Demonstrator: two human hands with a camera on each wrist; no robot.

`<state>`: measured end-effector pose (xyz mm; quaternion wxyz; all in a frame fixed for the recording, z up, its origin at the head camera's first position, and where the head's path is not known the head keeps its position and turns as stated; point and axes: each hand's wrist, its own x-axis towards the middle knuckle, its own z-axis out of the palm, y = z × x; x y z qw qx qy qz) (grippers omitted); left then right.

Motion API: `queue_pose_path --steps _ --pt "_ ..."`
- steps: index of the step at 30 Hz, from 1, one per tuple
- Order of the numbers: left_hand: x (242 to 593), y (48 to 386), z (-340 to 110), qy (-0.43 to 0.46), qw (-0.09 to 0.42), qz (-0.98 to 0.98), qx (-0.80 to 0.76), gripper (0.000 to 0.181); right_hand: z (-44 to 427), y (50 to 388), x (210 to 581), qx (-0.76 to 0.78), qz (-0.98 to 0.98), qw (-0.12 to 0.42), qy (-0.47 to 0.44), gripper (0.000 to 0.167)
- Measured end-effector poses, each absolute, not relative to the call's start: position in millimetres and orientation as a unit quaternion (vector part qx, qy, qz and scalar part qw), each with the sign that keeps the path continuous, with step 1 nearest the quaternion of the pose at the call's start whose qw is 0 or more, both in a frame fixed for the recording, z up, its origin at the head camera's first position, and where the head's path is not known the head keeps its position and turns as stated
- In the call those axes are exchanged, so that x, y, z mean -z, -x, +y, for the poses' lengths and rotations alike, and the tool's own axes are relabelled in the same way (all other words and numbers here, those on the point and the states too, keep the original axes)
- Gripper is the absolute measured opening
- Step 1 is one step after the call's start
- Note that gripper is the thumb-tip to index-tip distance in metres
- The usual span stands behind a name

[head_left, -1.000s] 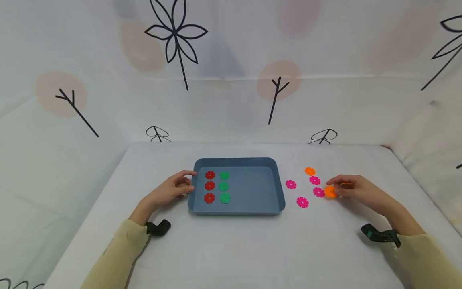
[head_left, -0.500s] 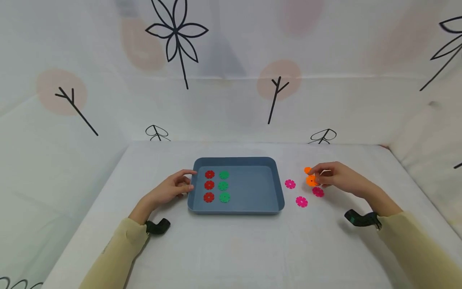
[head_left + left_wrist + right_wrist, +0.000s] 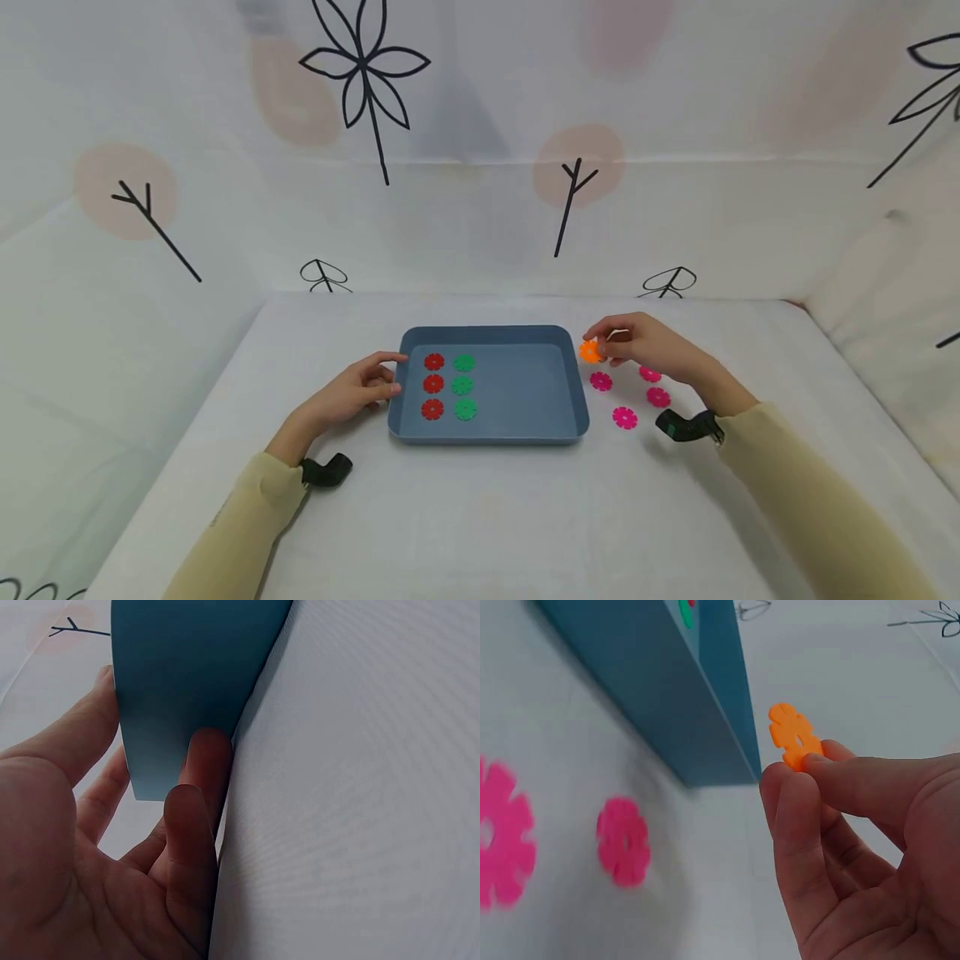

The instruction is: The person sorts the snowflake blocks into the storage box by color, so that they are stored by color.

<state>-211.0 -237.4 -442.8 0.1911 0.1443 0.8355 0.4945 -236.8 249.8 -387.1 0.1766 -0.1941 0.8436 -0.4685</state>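
Orange disc (image 3: 589, 352) is grasped between the thumb and fingers of the right hand (image 3: 651, 346), raised just beside the right end of the blue-grey tray (image 3: 525, 392). Fingers bent, the left hand (image 3: 352, 390) lightly holds the tray's left rim. Three red discs (image 3: 433, 383) and three green discs (image 3: 462, 385) lie inside; four pink discs (image 3: 625, 417) rest on the counter (image 3: 487, 517).
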Motion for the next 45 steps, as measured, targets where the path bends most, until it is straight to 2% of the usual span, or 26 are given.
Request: queue_pose_path --steps 18,29,38,45 --pt "442.3 211.4 -238.9 -0.157 0.188 0.832 -0.498 0.055 166.3 268.7 388.2 0.434 0.849 0.182 0.241 0.022" --pt "442.4 211.7 -238.7 -0.154 0.192 0.832 -0.497 0.055 141.0 283.5 407.8 0.438 0.831 0.2 0.278 0.021" --pt "442.7 211.6 -238.2 -0.149 0.194 0.833 -0.497 0.055 127.8 285.1 418.7 0.464 0.826 0.175 0.269 0.018" --pt "442.3 211.8 -238.7 -0.152 0.193 0.833 -0.495 0.055 122.3 283.1 424.9 0.447 0.843 0.132 0.268 0.014"
